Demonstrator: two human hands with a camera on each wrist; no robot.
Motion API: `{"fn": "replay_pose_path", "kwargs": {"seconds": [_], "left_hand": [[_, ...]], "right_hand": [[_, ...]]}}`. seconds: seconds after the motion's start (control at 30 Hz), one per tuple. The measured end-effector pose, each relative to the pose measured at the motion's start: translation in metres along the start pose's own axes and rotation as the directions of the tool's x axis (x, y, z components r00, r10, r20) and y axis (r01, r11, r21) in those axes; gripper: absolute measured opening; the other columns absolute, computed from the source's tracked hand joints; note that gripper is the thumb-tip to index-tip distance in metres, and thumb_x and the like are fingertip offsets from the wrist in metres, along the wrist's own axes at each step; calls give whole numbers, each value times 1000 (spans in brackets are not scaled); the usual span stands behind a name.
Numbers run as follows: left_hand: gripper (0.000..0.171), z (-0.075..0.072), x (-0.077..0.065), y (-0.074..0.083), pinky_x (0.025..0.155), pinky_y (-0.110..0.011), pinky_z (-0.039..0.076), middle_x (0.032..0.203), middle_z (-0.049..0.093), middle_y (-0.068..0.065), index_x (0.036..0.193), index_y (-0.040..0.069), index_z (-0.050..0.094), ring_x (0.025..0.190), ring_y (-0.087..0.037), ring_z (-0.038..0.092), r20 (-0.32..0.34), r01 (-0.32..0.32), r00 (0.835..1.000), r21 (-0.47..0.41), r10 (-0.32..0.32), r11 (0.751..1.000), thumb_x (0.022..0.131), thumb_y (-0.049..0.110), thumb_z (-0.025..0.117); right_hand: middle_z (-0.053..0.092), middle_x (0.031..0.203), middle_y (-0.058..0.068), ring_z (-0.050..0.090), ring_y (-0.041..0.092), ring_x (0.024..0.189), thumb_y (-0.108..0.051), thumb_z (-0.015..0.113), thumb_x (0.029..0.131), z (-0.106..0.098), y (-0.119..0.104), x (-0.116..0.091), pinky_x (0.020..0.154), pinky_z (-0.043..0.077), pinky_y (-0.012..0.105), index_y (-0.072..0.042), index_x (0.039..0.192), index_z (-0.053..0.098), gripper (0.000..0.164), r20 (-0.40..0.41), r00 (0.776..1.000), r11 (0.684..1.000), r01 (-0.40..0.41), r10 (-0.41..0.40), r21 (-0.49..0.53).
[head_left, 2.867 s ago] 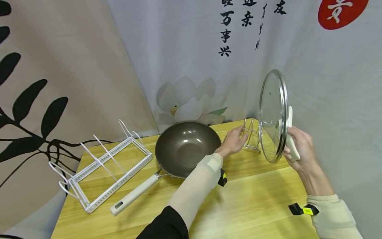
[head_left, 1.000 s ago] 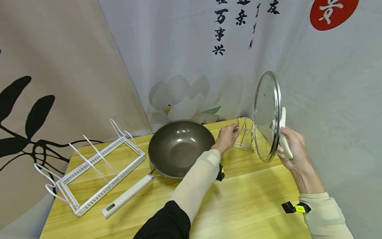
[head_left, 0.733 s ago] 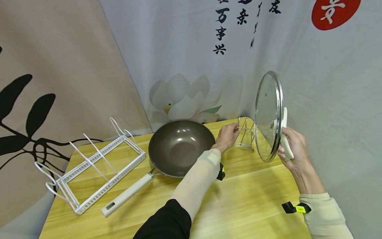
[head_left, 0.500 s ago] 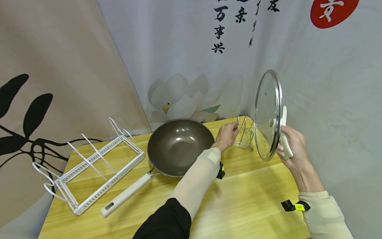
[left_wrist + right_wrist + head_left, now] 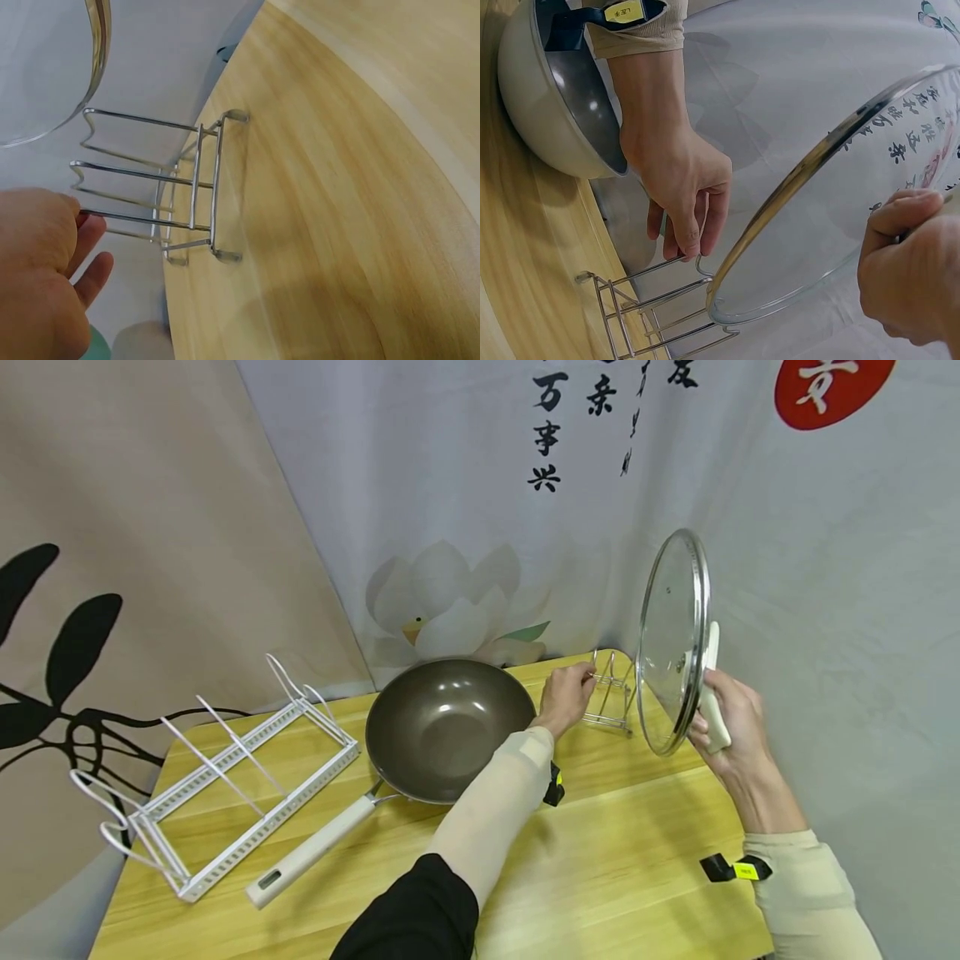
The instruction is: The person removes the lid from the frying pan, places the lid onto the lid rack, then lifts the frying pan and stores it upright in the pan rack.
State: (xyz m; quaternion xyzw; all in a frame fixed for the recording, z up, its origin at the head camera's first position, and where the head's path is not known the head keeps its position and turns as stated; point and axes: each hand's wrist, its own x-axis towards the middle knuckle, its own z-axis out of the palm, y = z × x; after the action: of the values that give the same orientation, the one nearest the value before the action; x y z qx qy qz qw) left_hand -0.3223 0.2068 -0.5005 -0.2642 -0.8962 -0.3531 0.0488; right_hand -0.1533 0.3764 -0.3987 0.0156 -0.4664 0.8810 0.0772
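Note:
My left hand (image 5: 566, 697) pinches the top of the nearest wire loop on a small silver wire rack (image 5: 196, 180) at the table's back right corner. In my right hand (image 5: 738, 727) is a round glass lid (image 5: 667, 618) with a metal rim, gripped by its white handle (image 5: 712, 693). The lid is held upright on edge, just right of the rack. In the right wrist view its rim overlaps the tips of the rack's loops; whether they touch, I cannot tell. My left fingertips (image 5: 690, 249) show at the end loop there.
A dark-lined wok (image 5: 450, 735) sits left of my left forearm, its pale handle (image 5: 315, 852) pointing front left. Further left lies a white rack with dividers (image 5: 273, 817). A printed curtain (image 5: 465, 485) hangs right behind the wooden table (image 5: 615, 860).
My left fingers, spread beside the silver rack at first, have come together on its wire loop. The lid remains upright in my right hand. The head view has shifted slightly.

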Motion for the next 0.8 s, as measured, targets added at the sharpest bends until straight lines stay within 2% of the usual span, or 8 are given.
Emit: {"fn": "replay_pose_path", "kwargs": {"seconds": [0.37, 0.8], "left_hand": [[25, 1, 0, 0, 79, -21, 60, 117, 79, 4, 127, 24, 72, 96, -9, 76, -7, 28, 1000, -35, -29, 999, 106, 29, 59], [23, 1, 3, -2, 77, -22, 60, 115, 79, 3, 125, 23, 74, 94, -11, 76, -18, 17, 1000, -47, -18, 999, 105, 25, 62]], "right_hand": [[62, 85, 4, 47, 10, 45, -17, 56, 106, 6, 0, 6, 30, 37, 21, 3, 124, 60, 27, -78, 997, 1000, -1, -1, -28], [58, 69, 2, 47, 10, 42, -21, 58, 106, 6, 1, 14, 29, 34, 22, 0, 121, 51, 27, -132, 991, 999, -10, 3, -51]]}}
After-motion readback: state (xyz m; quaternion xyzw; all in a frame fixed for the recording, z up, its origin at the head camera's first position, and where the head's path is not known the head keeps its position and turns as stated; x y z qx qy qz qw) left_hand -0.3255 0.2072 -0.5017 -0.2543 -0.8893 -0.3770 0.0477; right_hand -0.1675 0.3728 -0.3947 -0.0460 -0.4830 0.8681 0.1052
